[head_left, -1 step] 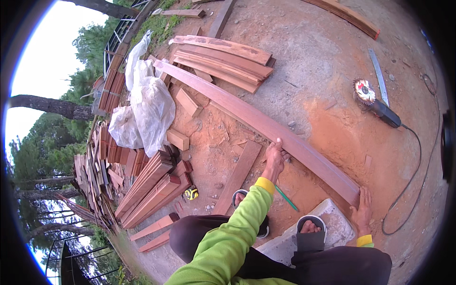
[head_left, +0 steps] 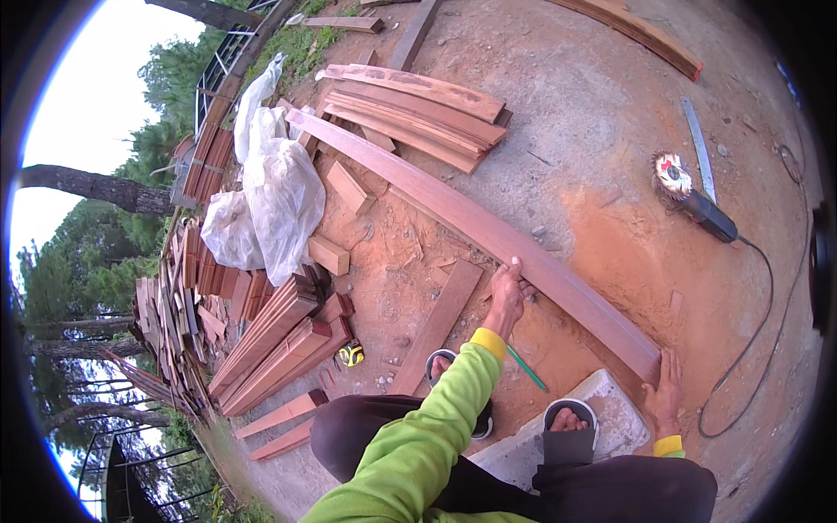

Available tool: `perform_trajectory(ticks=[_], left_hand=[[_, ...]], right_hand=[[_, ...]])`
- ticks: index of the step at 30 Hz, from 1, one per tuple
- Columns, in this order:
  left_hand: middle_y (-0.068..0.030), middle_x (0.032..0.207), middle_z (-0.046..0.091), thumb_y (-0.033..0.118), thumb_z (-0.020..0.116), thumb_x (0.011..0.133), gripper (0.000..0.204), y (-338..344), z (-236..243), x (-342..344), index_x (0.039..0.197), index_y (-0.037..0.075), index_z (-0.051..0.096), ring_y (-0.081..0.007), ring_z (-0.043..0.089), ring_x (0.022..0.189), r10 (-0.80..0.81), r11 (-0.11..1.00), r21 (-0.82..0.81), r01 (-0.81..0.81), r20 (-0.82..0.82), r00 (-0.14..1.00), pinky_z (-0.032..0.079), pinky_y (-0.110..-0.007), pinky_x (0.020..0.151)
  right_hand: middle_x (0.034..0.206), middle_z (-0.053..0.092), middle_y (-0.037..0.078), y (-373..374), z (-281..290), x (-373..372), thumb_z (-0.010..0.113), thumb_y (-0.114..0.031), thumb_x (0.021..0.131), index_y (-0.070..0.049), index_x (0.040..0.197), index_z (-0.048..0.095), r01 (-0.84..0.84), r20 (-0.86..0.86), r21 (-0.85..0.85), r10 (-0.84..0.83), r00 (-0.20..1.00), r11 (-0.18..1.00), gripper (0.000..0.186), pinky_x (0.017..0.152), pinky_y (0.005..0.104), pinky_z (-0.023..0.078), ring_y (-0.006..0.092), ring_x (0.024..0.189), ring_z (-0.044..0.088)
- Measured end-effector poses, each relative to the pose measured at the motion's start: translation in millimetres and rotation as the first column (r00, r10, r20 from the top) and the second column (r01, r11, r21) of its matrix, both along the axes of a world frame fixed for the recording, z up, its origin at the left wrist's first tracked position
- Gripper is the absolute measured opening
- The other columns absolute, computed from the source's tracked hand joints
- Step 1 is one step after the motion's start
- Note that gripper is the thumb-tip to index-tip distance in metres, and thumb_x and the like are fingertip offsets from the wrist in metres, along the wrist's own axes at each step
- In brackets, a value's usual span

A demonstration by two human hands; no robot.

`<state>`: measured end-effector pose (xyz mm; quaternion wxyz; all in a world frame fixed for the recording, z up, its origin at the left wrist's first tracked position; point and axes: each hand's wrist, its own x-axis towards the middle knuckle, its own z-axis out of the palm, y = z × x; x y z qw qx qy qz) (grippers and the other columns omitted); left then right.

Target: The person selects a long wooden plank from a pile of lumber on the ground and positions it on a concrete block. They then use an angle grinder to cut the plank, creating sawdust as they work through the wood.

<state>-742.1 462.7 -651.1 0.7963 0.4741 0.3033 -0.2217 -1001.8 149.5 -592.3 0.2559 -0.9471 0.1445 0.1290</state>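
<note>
A long reddish-brown wooden plank (head_left: pixel 558 283) runs diagonally from the far left down to the near right. Partway along it, my left hand (head_left: pixel 506 295) grips the near edge, thumb on the top face and fingers curled at the side. My right hand (head_left: pixel 665 397) is at the plank's near end, with its fingers against the end and outer edge; part of its grip is hidden. Below my left hand a thin green stick (head_left: pixel 527 368) lies on the dirt. A pale concrete block (head_left: pixel 615 410) sits beneath my sandalled foot, close to the right hand.
An angle grinder (head_left: pixel 711 216) with a toothed disc and trailing cord lies at right beside a metal strip (head_left: pixel 697 148). Stacked boards (head_left: pixel 410 109) lie beyond the plank. At left are crumpled plastic sheeting (head_left: pixel 283 196), more boards (head_left: pixel 270 353) and a yellow tape measure (head_left: pixel 351 354).
The whole view has shifted very slightly. Both hands keep the same places on the plank.
</note>
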Motion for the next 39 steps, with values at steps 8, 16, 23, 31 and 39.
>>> perform_trajectory(ticks=[8, 16, 23, 31, 39], left_hand=[[-0.0229, 0.088, 0.065, 0.031, 0.052, 0.096, 0.037, 0, 6, -5, 0.107, -0.005, 0.05, -0.03, 0.069, 0.071, -0.093, 0.978, 0.183, 0.101, -0.052, 0.994, 0.059, -0.036, 0.057], [-0.0324, 0.093, 0.062, 0.059, 0.065, 0.079, 0.079, 18, -19, 22, 0.107, -0.013, 0.05, -0.0408, 0.065, 0.085, -0.08, 0.302, 0.949, 0.092, -0.071, 0.994, 0.053, -0.044, 0.076], [-0.037, 0.117, 0.052, 0.069, 0.072, 0.064, 0.119, 0, -3, 70, 0.127, -0.021, 0.027, -0.042, 0.056, 0.107, -0.05, 0.4, 0.914, 0.074, -0.058, 0.997, 0.045, -0.044, 0.094], [-0.0249, 0.131, 0.045, 0.038, 0.081, 0.063, 0.109, 4, -36, 89, 0.137, -0.009, 0.016, -0.0321, 0.054, 0.111, 0.115, 0.641, 0.765, -0.059, -0.02, 0.993, 0.05, -0.038, 0.09], [-0.0227, 0.128, 0.044, 0.03, 0.08, 0.066, 0.101, -19, -7, 75, 0.136, -0.003, 0.015, -0.0315, 0.057, 0.103, 0.15, 0.689, 0.714, -0.125, 0.028, 0.988, 0.054, -0.041, 0.084]], right_hand=[[0.14, 0.037, 0.023, -16, -14, -4, 0.073, -0.002, 0.065, 0.0, 0.14, 0.032, -0.082, -0.022, -0.08, 0.081, 0.996, 0.993, 0.085, 0.11, 0.0459, 0.027, 0.0399, 0.134, 0.032], [0.14, 0.038, 0.021, -15, -16, 2, 0.077, -0.007, 0.063, 0.0, 0.137, 0.035, -0.087, -0.041, -0.17, 0.081, 0.996, 0.982, 0.086, 0.109, 0.0455, 0.03, 0.0383, 0.133, 0.033], [0.14, 0.04, 0.02, -17, -6, -1, 0.076, -0.009, 0.065, 0.001, 0.136, 0.036, -0.105, -0.105, -0.202, 0.085, 0.991, 0.974, 0.082, 0.109, 0.0448, 0.029, 0.035, 0.133, 0.035], [0.139, 0.039, 0.024, -15, -2, 10, 0.075, -0.007, 0.065, 0.002, 0.137, 0.035, -0.145, -0.066, -0.127, 0.138, 0.988, 0.981, 0.083, 0.11, 0.0446, 0.031, 0.0392, 0.131, 0.036], [0.134, 0.042, 0.026, -9, -2, 3, 0.059, -0.002, 0.07, 0.008, 0.129, 0.042, -0.107, -0.063, -0.158, 0.098, 0.993, 0.982, 0.062, 0.107, 0.0466, 0.031, 0.041, 0.127, 0.039]])
